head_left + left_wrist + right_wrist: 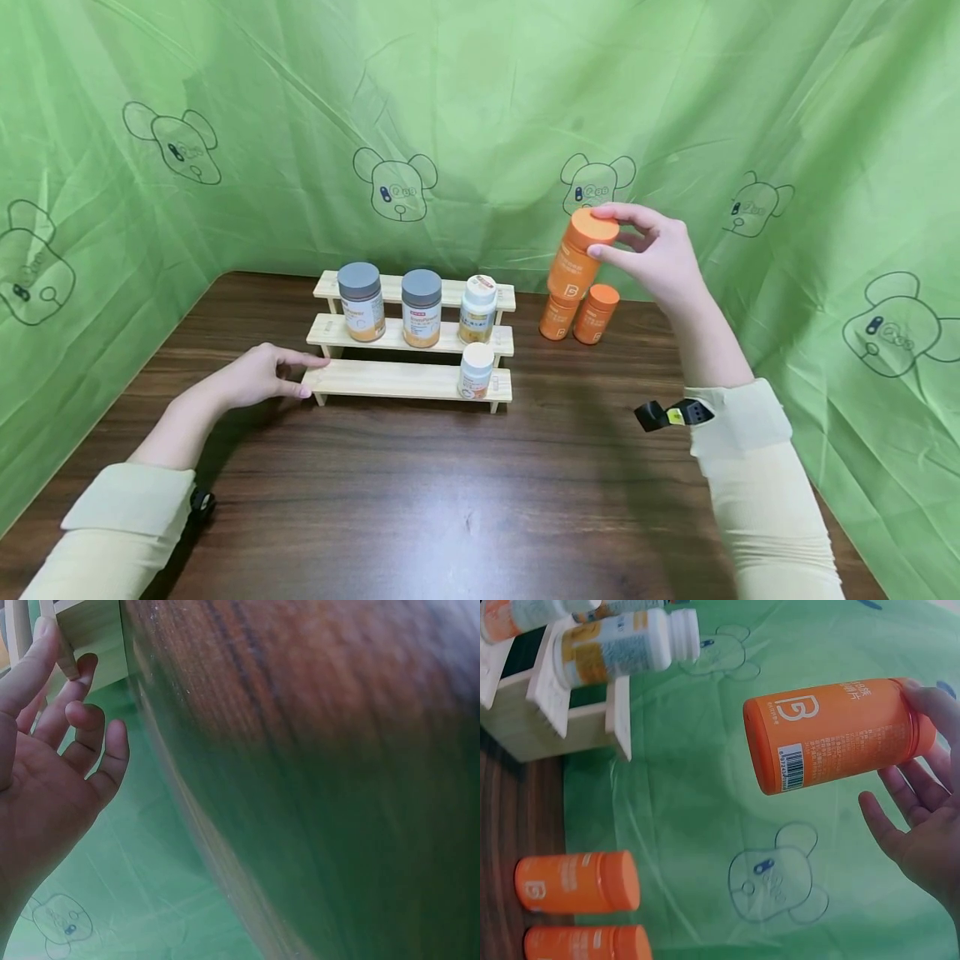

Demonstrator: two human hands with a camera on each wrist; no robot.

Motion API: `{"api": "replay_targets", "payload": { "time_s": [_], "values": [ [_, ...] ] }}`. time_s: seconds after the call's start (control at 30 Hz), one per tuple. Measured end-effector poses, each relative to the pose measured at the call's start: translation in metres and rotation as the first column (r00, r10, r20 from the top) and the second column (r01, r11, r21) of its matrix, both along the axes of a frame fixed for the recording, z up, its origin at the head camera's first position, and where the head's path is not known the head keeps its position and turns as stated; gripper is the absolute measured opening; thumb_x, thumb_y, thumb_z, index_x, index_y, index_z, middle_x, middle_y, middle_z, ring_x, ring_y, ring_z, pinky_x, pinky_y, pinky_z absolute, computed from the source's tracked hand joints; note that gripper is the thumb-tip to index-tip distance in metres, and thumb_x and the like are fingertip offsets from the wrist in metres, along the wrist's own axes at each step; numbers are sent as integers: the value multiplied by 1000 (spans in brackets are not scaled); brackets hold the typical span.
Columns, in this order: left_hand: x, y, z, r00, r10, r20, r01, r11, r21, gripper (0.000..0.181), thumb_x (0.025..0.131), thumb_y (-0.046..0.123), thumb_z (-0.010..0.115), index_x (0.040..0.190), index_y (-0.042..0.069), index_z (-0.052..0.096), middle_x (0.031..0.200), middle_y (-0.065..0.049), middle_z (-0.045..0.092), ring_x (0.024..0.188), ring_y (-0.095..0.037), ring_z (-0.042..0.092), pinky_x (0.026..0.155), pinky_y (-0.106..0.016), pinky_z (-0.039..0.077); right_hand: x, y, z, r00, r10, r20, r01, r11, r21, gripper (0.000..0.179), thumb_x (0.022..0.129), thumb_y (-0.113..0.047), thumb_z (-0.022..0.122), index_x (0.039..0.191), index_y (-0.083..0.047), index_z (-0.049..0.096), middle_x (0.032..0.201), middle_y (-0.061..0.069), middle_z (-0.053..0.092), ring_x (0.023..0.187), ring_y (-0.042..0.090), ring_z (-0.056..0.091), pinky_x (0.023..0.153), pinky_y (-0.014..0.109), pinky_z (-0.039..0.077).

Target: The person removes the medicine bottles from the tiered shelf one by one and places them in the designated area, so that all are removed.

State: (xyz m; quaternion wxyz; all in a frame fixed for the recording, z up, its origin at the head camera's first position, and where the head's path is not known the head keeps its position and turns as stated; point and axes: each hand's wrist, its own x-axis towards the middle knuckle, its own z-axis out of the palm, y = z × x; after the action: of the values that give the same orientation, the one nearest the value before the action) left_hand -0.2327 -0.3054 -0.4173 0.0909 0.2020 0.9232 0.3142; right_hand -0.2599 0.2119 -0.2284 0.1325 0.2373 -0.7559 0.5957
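Observation:
My right hand [651, 250] holds an orange bottle [573, 265] by its lid, thumb and fingers on either side. The bottle is raised and slightly tilted in the head view; its barcode side shows in the right wrist view. Two more orange bottles, a left one [558, 319] and a right one [597, 315], stand on the table below. At the left end of a three-tier wooden stand [382, 380], my left hand [258, 375] grips the lowest board between thumb and forefinger. In the left wrist view its other fingers curl loosely near the stand's leg.
On the middle tier stand two grey-lidded bottles [362, 302] [422, 308] and a white-capped bottle [477, 310]. A small white bottle [476, 371] sits at the lowest tier's right end. Green cloth [480, 108] hangs behind and beside the dark wooden table [420, 483].

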Motion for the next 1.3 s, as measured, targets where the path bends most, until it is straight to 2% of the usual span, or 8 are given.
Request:
{"api": "replay_targets", "payload": {
  "time_s": [0.23, 0.57, 0.77, 1.03, 1.3],
  "values": [
    [-1, 0, 1, 1000, -6, -12, 6, 1000, -2, 52, 74, 27, 79, 124, 20, 65, 54, 7, 38, 50, -6, 42, 51, -25, 39, 0, 25, -15, 999, -35, -14, 35, 999, -9, 44, 74, 1, 77, 116, -1, 65, 119, 6, 62, 110, 17, 59, 88, 20, 48],
    [0, 0, 2, 1000, -2, -13, 2, 1000, 10, 52, 74, 28, 79, 123, 19, 65, 55, 6, 40, 50, -6, 42, 50, -25, 39, 0, 56, -29, 996, -83, -30, 82, 995, -50, 43, 74, 5, 76, 116, 1, 65, 116, 7, 64, 108, 14, 59, 89, 19, 47],
    [1, -1, 2, 1000, -5, -12, 5, 1000, 10, 52, 74, 27, 79, 124, 19, 65, 57, 5, 40, 51, -6, 42, 50, -25, 39, -3, 73, -42, 995, -96, 0, 96, 991, -98, 43, 74, 8, 74, 116, 2, 65, 118, 7, 62, 104, 12, 61, 85, 18, 49],
    [3, 0, 1, 1000, -9, -16, 9, 1000, 10, 52, 75, 26, 79, 124, 18, 65, 58, 4, 41, 51, -6, 41, 51, -25, 39, -6, 96, -64, 989, -135, 55, 139, 986, -92, 46, 76, 6, 73, 120, -2, 63, 123, 6, 59, 95, 11, 65, 76, 16, 51],
    [2, -1, 0, 1000, -7, -22, 8, 1000, 12, 52, 74, 26, 79, 124, 19, 65, 56, 6, 41, 51, -6, 42, 51, -25, 39, -16, 115, -86, 967, -235, 100, 242, 968, -68, 49, 76, 2, 75, 123, -3, 62, 119, -1, 60, 94, 7, 64, 77, 14, 50]
  ]
}}
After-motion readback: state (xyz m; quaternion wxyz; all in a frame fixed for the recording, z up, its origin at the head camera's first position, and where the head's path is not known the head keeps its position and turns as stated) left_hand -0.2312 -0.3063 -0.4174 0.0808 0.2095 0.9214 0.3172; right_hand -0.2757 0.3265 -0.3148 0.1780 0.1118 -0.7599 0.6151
